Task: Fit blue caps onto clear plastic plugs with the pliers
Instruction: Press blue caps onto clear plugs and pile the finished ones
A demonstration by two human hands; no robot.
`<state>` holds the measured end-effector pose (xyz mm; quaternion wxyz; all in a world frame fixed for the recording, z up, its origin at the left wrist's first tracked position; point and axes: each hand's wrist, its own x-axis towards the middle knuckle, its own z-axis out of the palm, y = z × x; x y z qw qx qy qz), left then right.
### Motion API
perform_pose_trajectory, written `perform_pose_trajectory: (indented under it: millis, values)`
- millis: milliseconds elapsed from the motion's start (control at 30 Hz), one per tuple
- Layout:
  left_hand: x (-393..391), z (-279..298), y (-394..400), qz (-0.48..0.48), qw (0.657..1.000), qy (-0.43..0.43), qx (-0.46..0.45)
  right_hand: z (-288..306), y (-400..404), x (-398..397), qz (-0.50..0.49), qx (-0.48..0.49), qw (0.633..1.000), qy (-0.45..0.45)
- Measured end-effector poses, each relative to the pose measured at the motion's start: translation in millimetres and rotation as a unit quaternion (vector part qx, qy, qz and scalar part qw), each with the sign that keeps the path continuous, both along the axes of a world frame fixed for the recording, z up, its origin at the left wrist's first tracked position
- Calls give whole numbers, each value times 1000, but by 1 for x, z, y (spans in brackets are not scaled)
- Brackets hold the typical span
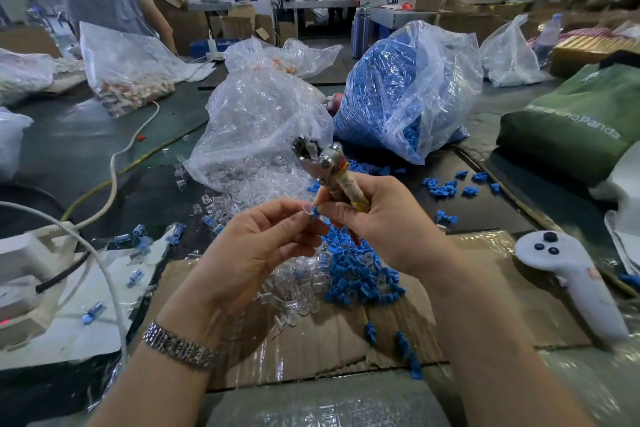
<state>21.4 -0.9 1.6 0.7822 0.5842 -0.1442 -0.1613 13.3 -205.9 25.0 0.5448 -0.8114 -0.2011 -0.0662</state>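
Behind the bench stretches a cluttered factory hall. On the dark worktop (86,149) two big plastic sacks stand side by side: the bag of clear plugs (256,121) on the left, the bag of blue caps (398,90) on the right. Nearer, a flattened cardboard sheet (485,315) carries a mixed heap of loose caps and plugs (346,270), with a white controller (568,274) lying to its right. Above the heap the right hand (377,222) curls around the pliers (325,163), handles low, head pointing up and away, while its thumb and forefinger also pinch a blue cap (316,211). The left hand (256,246) pinches a clear plug (304,207) just left of that cap, touching it. Whether the cap is already seated is too small to tell. The pliers' head sits above the pair, so it would probably have to swing down to press them together.
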Motion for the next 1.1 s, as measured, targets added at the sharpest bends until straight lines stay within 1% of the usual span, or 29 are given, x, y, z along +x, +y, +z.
perform_pose_trajectory:
  millis: [167,267,400,500,567,633,667,700,767,900,1100]
  values:
    - [-1,0,1,33,998,-35,42,-1,2,0,5,-33,999,-5]
    - [-2,1,1,40,997,-43,52,0,3,-2,0,-39,999,1]
    - [-4,3,0,41,997,-42,45,2,5,-4,-8,-44,999,11]
    - [-3,4,1,53,998,-29,22,5,6,-7,-21,-42,999,22]
    - [-2,5,3,78,997,-16,-4,9,5,-9,-32,-16,997,68]
    - [0,6,4,106,994,-6,-37,12,1,-12,-6,40,983,177]
    - [1,6,6,119,991,1,-52,13,-1,-13,9,43,973,228]
    - [2,6,7,131,989,7,-64,12,-2,-13,19,16,966,258]
    - [3,6,9,145,987,11,-76,8,1,-14,35,-35,958,284]
    - [2,7,7,138,988,3,-66,6,10,-18,71,-25,949,307]
    - [-2,9,3,141,989,-25,-22,5,15,-18,66,-48,947,310]
